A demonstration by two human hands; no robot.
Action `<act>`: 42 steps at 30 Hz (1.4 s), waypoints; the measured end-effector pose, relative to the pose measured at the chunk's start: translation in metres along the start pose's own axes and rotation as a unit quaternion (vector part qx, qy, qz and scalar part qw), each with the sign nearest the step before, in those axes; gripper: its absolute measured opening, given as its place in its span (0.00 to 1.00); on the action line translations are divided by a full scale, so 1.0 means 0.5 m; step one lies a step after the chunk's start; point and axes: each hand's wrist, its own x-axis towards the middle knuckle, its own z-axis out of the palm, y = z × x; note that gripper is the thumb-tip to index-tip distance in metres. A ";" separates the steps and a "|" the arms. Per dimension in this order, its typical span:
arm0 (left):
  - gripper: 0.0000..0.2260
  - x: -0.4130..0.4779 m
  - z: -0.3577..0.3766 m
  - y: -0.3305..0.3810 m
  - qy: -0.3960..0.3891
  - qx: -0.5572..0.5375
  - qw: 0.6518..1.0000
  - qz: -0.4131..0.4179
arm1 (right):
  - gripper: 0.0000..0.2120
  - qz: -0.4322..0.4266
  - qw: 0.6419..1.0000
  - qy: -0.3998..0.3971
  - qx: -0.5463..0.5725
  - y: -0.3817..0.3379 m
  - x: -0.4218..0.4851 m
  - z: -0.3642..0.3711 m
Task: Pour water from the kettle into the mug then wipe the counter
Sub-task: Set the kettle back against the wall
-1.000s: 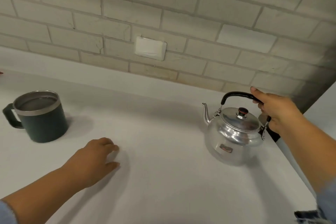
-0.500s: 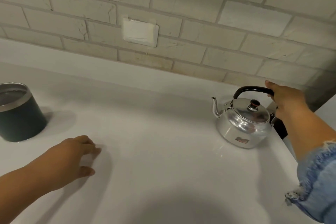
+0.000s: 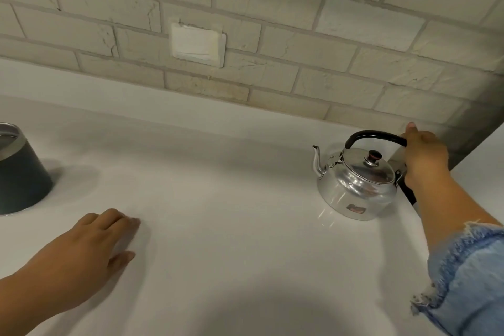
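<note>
White counter: right hand fingers clamped on kettle handle; left hand flat, fingers apart.

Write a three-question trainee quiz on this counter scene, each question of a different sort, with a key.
1. True or false: the right hand grips the kettle by its black handle.
2. Multiple choice: where does the kettle's spout point? A) toward the mug B) toward the right edge of the counter C) straight at the camera
3. Fill in: the left hand lies ____ on the counter, holding nothing.

Key: 1 true; 2 A; 3 flat
</note>
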 end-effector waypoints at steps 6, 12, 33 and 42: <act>0.26 0.001 0.016 -0.013 0.007 0.013 1.000 -0.008 | 0.19 -0.179 0.974 0.135 -0.011 0.073 -0.151 0.023; 0.25 0.002 0.008 -0.006 -0.003 0.015 1.000 -0.011 | 0.37 -0.213 0.955 -0.050 -0.201 0.110 -0.190 0.070; 0.26 -0.008 -0.045 0.056 -0.010 -0.010 1.000 -0.024 | 0.36 -0.134 0.965 -0.115 -0.196 0.098 -0.072 0.135; 0.26 -0.013 -0.042 0.056 0.002 -0.013 1.000 -0.020 | 0.36 -0.130 0.935 -0.150 -0.293 0.070 -0.058 0.121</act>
